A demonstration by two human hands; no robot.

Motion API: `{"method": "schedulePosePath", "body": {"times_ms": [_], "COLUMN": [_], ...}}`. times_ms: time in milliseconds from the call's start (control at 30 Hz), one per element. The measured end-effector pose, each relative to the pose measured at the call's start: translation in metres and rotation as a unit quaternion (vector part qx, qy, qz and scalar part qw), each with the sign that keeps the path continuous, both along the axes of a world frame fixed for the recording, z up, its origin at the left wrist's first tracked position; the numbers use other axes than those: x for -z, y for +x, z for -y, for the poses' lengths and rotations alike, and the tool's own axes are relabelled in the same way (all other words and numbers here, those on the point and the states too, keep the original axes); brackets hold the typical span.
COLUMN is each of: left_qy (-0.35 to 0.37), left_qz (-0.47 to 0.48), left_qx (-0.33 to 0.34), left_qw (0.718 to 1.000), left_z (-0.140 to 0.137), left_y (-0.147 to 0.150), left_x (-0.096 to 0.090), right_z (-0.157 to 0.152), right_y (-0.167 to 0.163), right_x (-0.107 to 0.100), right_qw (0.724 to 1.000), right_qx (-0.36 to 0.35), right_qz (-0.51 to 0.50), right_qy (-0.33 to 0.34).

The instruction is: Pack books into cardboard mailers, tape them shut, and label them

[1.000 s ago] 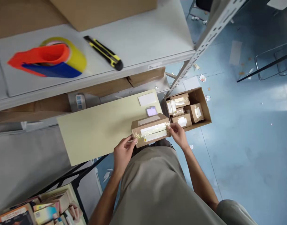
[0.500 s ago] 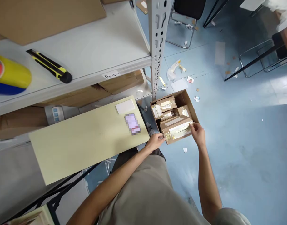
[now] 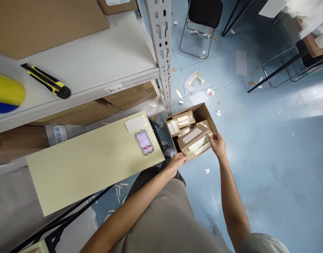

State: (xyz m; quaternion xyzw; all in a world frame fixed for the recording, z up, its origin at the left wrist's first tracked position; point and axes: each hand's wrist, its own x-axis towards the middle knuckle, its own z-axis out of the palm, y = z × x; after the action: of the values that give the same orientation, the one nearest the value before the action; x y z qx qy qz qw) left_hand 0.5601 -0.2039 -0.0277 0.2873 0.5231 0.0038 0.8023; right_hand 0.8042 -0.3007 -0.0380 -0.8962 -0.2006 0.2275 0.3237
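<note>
My left hand (image 3: 178,162) grips the lower left end of a brown cardboard box (image 3: 194,135) with a white label and shiny clear tape. Across from it, my right hand (image 3: 218,144) pinches the right end of the same box, thumb and fingers closed. The box sits tilted at the near side of an open carton (image 3: 210,118), partly covering it. Inside the carton lie several smaller taped boxes, among them a labelled one (image 3: 183,118) at the back. The undersides of my fingers are hidden.
Left of the carton stands a pale yellow tabletop (image 3: 92,161) bearing a white card (image 3: 135,123) and a blurred-out phone-like object (image 3: 144,142). A shelf post (image 3: 163,56) rises behind it. A utility knife (image 3: 46,80) lies on the shelf. Paper scraps and a chair (image 3: 205,15) are beyond.
The held box has turned and tilted, so more of its broad brown face shows. Both hands have shifted with it, the right one slightly away from me. The whole view has moved a little.
</note>
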Motion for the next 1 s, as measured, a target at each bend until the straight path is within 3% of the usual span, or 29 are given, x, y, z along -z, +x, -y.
{"method": "schedulePosePath", "body": {"times_ms": [100,300,633,733,833,1000], "left_qy": [0.012,0.007,-0.174,-0.198,-0.228,-0.245], "left_qz": [-0.008,-0.026,-0.129,-0.126,-0.124,-0.121], "left_qx": [0.010,-0.078,-0.278,-0.319,-0.352,-0.402], "left_qw": [1.000,0.997,0.936,0.918,0.899,0.874], "left_z": [0.001,0.029,0.120,0.141,0.151,0.151], "left_y": [-0.022,-0.068,-0.105,-0.100,-0.077,0.006], "left_x": [-0.003,0.008,0.049,0.049,0.046,0.056], "right_z": [0.008,0.030,0.093,0.109,0.116,0.120], "right_y": [-0.017,-0.057,-0.149,-0.151,-0.131,-0.065], "right_x": [0.004,-0.002,-0.032,-0.034,-0.032,-0.015], "right_qw": [1.000,0.996,0.951,0.940,0.934,0.925], "right_qx": [-0.020,-0.082,-0.301,-0.330,-0.348,-0.373], "right_qz": [-0.012,-0.016,0.075,0.080,0.078,0.073], "right_qy": [-0.004,0.011,-0.016,-0.021,-0.010,0.009]}}
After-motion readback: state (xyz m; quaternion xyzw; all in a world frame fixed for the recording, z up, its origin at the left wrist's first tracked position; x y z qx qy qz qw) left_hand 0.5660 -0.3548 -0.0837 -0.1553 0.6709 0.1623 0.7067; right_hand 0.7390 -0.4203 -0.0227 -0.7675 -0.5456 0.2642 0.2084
